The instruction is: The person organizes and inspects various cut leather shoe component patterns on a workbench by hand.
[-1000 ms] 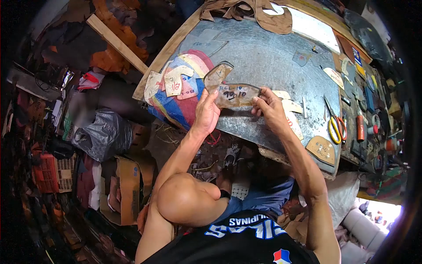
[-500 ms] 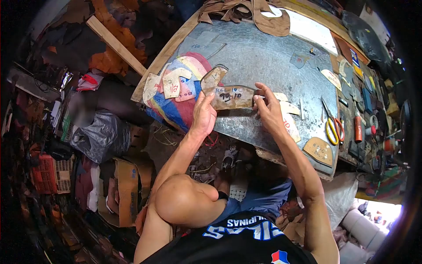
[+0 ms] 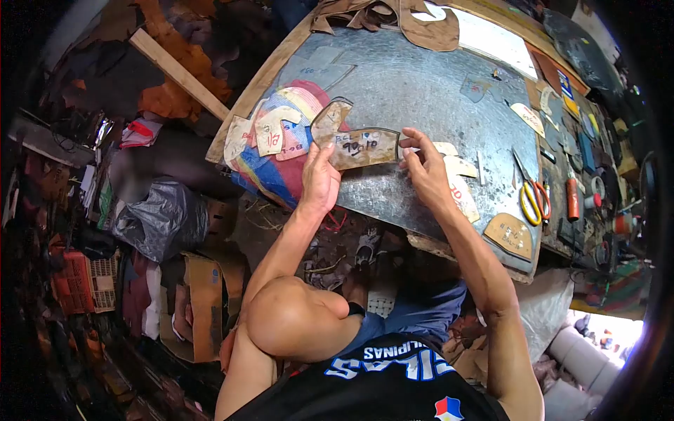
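Observation:
A brown, stained pattern piece (image 3: 365, 149) with a dark edge and handwritten marks is raised near the front of the metal-topped table. My left hand (image 3: 321, 181) grips its lower left part, thumb on the upper face. At the opposite end is my right hand (image 3: 425, 168), fingers apart and fingertips right at the piece's right edge. Paler pattern pieces (image 3: 269, 135) with red writing lie on a striped cloth bundle (image 3: 260, 172) left of my left hand. Beyond my right hand, more cream pieces (image 3: 460, 167) rest on the metal sheet (image 3: 414, 84).
Scissors (image 3: 531, 201) with yellow and orange handles lie at the right, beside a tan pattern piece (image 3: 508, 235). A red bottle (image 3: 573, 199) stands among tools. Brown leather scraps (image 3: 430, 31) cover the far edge. A wooden bar (image 3: 179, 74) juts out at the left.
The pattern piece has shifted slightly left and tilted, catching more light on its face. Both hands moved a little left with it, and the right fingers sit a bit looser at its edge.

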The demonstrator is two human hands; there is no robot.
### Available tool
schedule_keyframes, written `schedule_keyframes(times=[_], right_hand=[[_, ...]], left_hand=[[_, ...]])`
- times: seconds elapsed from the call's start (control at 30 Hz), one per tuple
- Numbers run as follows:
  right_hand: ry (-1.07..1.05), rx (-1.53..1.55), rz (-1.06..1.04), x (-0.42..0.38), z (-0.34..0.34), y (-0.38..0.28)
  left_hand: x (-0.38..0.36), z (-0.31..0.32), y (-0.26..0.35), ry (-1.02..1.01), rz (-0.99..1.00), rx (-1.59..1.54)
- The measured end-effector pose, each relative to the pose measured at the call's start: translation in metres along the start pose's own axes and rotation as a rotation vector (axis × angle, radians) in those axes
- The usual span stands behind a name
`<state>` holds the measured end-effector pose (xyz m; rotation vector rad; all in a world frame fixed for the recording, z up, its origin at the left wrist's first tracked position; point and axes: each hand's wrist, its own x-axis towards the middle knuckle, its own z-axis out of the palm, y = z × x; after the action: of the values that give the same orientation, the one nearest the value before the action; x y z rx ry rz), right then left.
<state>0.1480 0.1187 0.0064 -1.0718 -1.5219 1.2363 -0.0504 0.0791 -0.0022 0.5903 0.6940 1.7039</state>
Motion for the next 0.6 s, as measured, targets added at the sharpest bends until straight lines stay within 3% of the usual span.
schedule_keyframes(times=[0.3, 0.6], right_hand=[[0.007, -0.031, -0.102, 0.004, 0.0, 0.016], [-0.015, -0.033, -0.057, 0.001, 0.002, 0.004]], left_hand=[[0.001, -0.001, 0.0, -0.006, 0.01, 0.072], [0.0, -0.003, 0.0, 0.022, 0.007, 0.003]])
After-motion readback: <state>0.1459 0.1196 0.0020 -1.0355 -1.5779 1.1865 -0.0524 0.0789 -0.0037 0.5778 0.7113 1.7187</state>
